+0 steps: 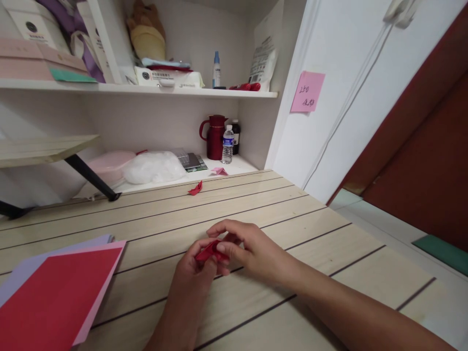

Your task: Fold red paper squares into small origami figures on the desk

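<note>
A small piece of folded red paper [208, 251] is held just above the striped wooden table [146, 287]. My left hand [195, 263] is closed on it from the left, thumb on the near side. From the right, my right hand [244, 246] pinches its other end, thumb on top and index finger curved behind. Fingers cover part of the paper, so its full shape is hidden. Farther back on the table lies a red folded paper figure [195, 188]. To the left, a stack of flat sheets has a red sheet [62, 297] on top, over pink and lilac ones.
Behind the table, a white shelf [219, 91] holds boxes and a bottle. Below it stand a dark red jug [215, 139] and a water bottle [227, 145], near a pink folded paper [220, 171]. A black-legged wooden stand [91, 175] is at the left.
</note>
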Action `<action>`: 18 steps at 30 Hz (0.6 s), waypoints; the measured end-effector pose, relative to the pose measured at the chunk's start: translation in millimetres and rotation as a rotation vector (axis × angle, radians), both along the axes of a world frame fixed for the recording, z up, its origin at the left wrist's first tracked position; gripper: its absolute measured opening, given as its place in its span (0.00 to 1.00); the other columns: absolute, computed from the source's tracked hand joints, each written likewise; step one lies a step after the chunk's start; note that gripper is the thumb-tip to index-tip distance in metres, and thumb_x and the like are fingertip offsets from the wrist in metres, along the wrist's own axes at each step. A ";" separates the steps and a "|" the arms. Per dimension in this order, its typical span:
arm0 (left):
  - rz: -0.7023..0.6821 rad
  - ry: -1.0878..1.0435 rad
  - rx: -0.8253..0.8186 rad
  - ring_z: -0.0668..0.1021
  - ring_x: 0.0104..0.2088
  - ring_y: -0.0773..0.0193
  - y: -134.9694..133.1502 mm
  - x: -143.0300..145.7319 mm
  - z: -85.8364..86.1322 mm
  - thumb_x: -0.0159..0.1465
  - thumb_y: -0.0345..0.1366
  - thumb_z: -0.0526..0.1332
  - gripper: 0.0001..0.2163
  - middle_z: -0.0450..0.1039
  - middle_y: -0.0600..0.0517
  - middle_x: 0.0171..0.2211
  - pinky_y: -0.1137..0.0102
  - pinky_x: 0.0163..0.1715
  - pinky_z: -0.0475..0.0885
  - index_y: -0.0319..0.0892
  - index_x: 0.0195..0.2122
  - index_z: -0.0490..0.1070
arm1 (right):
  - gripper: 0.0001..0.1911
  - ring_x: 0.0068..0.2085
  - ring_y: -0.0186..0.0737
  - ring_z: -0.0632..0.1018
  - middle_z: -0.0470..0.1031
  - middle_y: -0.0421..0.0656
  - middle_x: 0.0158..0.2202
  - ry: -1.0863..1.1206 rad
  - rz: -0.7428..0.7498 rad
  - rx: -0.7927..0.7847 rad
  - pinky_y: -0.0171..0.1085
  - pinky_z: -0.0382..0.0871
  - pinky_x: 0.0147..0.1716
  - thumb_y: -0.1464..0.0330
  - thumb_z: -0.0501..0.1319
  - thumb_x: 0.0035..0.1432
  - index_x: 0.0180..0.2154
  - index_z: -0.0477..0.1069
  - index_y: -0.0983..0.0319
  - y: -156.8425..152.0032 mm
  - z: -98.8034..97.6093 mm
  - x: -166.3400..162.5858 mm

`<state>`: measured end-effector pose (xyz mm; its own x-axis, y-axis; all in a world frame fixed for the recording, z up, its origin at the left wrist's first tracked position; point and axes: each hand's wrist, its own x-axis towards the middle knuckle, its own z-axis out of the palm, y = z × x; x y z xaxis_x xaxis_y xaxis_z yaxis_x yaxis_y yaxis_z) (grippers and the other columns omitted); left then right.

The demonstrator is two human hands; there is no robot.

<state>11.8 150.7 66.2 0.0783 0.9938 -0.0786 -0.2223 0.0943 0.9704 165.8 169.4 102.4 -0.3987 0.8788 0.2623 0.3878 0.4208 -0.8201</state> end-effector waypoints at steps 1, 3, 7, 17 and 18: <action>0.011 0.017 -0.004 0.77 0.25 0.67 -0.1 -0.5 1.7 0.54 0.32 0.63 0.11 0.79 0.54 0.28 0.68 0.35 0.72 0.42 0.39 0.75 | 0.10 0.36 0.35 0.79 0.79 0.41 0.38 0.013 -0.015 -0.036 0.33 0.70 0.36 0.73 0.57 0.63 0.45 0.73 0.59 -0.3 0.1 -0.5; 0.014 0.058 -0.021 0.78 0.26 0.66 -0.1 -1.0 4.1 0.54 0.33 0.63 0.08 0.78 0.54 0.26 0.69 0.34 0.72 0.42 0.36 0.76 | 0.06 0.34 0.36 0.79 0.79 0.40 0.34 0.012 -0.029 -0.071 0.33 0.70 0.34 0.70 0.57 0.65 0.41 0.73 0.60 -1.0 -1.2 -1.4; -0.003 0.129 -0.013 0.77 0.25 0.65 1.5 0.4 1.5 0.55 0.33 0.64 0.05 0.77 0.55 0.24 0.69 0.33 0.70 0.43 0.33 0.76 | 0.04 0.28 0.36 0.77 0.77 0.37 0.25 -0.050 -0.057 -0.072 0.32 0.67 0.29 0.65 0.62 0.62 0.37 0.71 0.59 -2.4 -6.6 -2.6; -0.048 0.073 -0.121 0.75 0.24 0.67 1.4 -4.2 8.1 0.57 0.41 0.66 0.11 0.78 0.53 0.27 0.69 0.32 0.70 0.41 0.37 0.77 | 0.15 0.37 0.38 0.76 0.76 0.40 0.33 0.028 -0.004 -0.053 0.35 0.68 0.38 0.59 0.53 0.70 0.41 0.73 0.60 2.4 -0.3 6.3; -0.053 0.061 -0.131 0.75 0.24 0.67 1.9 -5.0 7.8 0.57 0.41 0.66 0.11 0.78 0.53 0.27 0.69 0.32 0.70 0.40 0.37 0.77 | 0.14 0.37 0.38 0.76 0.76 0.40 0.34 0.033 -0.010 -0.070 0.36 0.68 0.38 0.60 0.54 0.69 0.41 0.73 0.60 3.5 0.7 7.1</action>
